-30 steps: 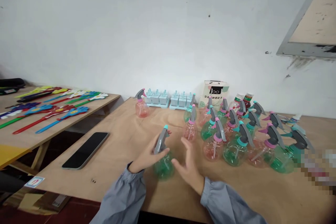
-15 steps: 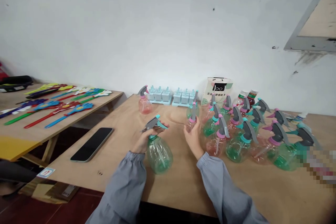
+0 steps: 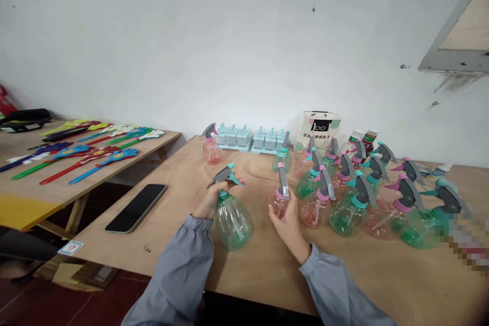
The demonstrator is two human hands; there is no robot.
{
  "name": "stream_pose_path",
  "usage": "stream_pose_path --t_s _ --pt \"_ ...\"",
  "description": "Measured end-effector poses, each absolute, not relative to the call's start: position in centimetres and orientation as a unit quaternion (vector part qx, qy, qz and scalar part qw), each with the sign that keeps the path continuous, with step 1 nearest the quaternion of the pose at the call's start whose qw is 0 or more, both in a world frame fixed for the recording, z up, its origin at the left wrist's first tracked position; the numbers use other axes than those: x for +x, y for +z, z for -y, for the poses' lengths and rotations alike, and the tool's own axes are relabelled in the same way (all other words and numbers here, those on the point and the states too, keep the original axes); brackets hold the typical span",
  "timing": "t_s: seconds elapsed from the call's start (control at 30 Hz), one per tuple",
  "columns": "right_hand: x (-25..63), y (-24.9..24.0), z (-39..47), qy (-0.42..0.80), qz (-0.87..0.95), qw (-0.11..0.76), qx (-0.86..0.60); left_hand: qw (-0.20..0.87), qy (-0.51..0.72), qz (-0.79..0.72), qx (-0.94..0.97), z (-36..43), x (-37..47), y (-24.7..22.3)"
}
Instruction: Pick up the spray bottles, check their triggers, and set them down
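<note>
Against a pale, marked wall [image 3: 214, 46], a bare plywood tabletop [image 3: 164, 265], with a small sticker [image 3: 71, 248] at its front left corner. Beyond the left edge, another tabletop [image 3: 46, 193] strewn with coloured hand-shaped clappers [image 3: 82, 164]; below, dark red floor [image 3: 38, 305] and cardboard [image 3: 84, 274]. Near the left edge, a dark-screened phone [image 3: 136, 209], lying flat. Along the back edge, from left to right: a lone pink sprayer [image 3: 212, 153], two pale blue mould trays [image 3: 234, 138], a teal-collared sprayer [image 3: 281, 160], a printed carton [image 3: 318, 135], two labelled bottles [image 3: 369, 141]. Toward the right edge, a close-packed cluster of sprayers [image 3: 347, 216], green and pink, just beside the right grip [image 3: 287, 219] and in the way on that side. Near the middle of the front edge, left grip [image 3: 208, 201] closed around the neck of a green spray bottle [image 3: 234, 221], slightly tilted; right grip wrapped about the body of a pink spray bottle [image 3: 278, 202]. Contact of either base with the wood impossible to tell.
</note>
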State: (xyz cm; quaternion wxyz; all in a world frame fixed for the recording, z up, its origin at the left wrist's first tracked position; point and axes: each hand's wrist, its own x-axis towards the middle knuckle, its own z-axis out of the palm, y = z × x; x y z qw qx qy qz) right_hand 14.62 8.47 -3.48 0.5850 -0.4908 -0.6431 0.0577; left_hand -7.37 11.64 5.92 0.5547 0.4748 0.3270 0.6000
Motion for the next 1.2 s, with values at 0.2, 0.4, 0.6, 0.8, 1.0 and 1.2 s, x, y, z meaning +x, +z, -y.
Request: stream_pose_path --t_s 0.2,0.4,0.6,0.8,1.0,1.2 --pt "14.5 -3.4 -8.4 0.076 0.643 0.585 -0.489 0.555 0.599 -0.343 0.463 -11.5 -7.0 6.5" --pt "14.6 -3.4 -8.3 0.076 0.642 0.589 -0.484 0.495 0.649 -0.352 0.457 -11.1 -6.8 7.0" --pt "14.9 -3.2 -8.2 0.091 0.647 0.586 -0.479 0.51 0.616 -0.34 0.496 -10.7 -6.8 7.6" --pt "14.9 -3.2 -8.2 0.099 0.649 0.584 -0.478 0.492 0.599 -0.359 0.52 -10.5 -7.0 7.2" --pt "15.0 -3.2 -8.2 0.103 0.65 0.582 -0.478 0.499 0.566 -0.358 0.55 -9.7 -6.9 8.0" --pt "15.1 -3.0 -8.2 0.119 0.656 0.578 -0.471 0.461 0.569 -0.368 0.573 -9.3 -7.3 7.9"
